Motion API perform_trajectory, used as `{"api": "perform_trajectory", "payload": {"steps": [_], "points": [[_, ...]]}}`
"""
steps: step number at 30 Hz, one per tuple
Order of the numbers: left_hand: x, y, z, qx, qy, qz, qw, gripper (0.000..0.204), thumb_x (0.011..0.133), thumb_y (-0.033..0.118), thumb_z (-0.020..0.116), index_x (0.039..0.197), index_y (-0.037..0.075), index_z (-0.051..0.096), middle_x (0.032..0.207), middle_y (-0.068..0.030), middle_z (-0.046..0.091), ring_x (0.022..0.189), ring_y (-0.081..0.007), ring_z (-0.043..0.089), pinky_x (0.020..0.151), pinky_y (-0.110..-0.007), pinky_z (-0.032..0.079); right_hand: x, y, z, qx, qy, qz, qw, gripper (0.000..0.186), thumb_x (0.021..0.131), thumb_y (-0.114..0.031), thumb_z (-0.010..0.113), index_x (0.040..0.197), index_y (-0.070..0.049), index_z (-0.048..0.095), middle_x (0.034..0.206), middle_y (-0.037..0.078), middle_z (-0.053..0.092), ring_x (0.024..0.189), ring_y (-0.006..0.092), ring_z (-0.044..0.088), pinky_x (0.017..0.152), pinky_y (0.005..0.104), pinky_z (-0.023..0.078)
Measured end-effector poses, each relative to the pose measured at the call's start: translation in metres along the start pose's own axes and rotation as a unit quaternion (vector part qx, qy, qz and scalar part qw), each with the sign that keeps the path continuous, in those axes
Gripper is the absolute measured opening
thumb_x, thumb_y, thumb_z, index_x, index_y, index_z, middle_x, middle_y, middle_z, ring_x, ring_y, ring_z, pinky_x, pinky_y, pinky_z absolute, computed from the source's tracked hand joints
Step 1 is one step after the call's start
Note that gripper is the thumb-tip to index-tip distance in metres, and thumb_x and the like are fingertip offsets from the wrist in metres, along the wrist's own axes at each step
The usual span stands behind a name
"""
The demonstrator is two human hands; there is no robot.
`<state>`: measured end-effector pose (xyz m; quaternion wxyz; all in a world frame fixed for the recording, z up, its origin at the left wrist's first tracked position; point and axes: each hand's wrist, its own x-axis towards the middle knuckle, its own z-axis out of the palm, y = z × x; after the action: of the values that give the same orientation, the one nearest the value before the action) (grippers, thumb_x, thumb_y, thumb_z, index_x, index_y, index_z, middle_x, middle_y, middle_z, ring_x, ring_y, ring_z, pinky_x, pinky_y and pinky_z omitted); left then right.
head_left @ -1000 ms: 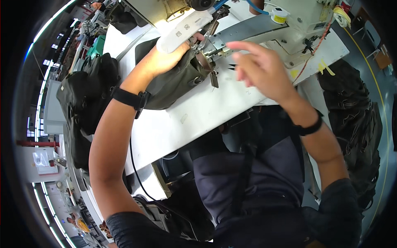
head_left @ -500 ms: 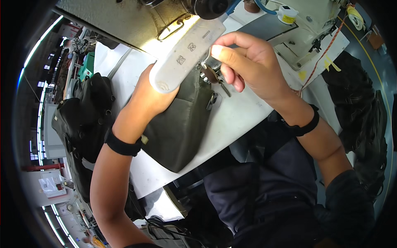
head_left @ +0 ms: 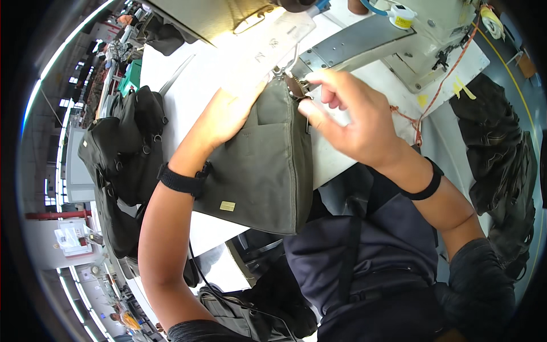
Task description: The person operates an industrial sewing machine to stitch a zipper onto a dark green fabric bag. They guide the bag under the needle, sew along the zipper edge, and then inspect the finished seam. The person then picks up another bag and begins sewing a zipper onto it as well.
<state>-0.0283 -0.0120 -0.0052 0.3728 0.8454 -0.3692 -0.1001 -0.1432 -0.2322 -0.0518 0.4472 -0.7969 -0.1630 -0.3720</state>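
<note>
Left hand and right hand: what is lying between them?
In the head view, the upper part of the olive bag and a small brown piece lie between the left hand and right hand.

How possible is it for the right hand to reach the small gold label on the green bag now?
Probably yes: the gold label lies uncovered on the bag, and the way across the fabric from the right hand looks free. The left forearm passes beside the label, not over it.
</note>
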Motion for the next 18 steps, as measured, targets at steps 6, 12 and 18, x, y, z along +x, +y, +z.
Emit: {"api": "perform_trajectory", "payload": {"steps": [6,12,18], "points": [[-0.001,0.019,0.002,-0.118,-0.037,-0.146,0.982,0.029,0.103,0.030,0.058,0.103,0.002,0.068,0.097,0.0010,0.063,0.091,-0.0073,0.055,0.087,-0.026,0.046,-0.015,0.018,0.014,-0.148,0.024,-0.111,0.982,0.043,0.081,-0.010,0.072,0.123,-0.008,0.061,0.084,0.002,0.061,0.071,0.0210,0.060,0.066,0.0345,0.045],[-0.012,0.030,0.000,-0.129,-0.055,-0.178,0.974,0.031,0.101,0.031,0.063,0.110,0.003,0.072,0.099,0.0011,0.067,0.092,-0.0073,0.059,0.086,-0.026,0.049,0.018,0.011,-0.023,-0.214,-0.042,-0.208,0.953,0.023,0.080,-0.015,0.072,0.103,-0.014,0.067,0.077,0.000,0.053,0.077,0.0184,0.057,0.073,0.0359,0.043],[-0.027,0.023,0.009,-0.192,0.007,-0.149,0.970,0.031,0.095,0.029,0.070,0.108,0.001,0.075,0.096,-0.0022,0.069,0.089,-0.0108,0.061,0.083,-0.028,0.050,0.058,0.021,-0.044,-0.273,-0.138,-0.303,0.903,0.016,0.083,-0.013,0.066,0.098,-0.012,0.069,0.091,0.003,0.058,0.087,0.0210,0.057,0.079,0.0374,0.043]]}}
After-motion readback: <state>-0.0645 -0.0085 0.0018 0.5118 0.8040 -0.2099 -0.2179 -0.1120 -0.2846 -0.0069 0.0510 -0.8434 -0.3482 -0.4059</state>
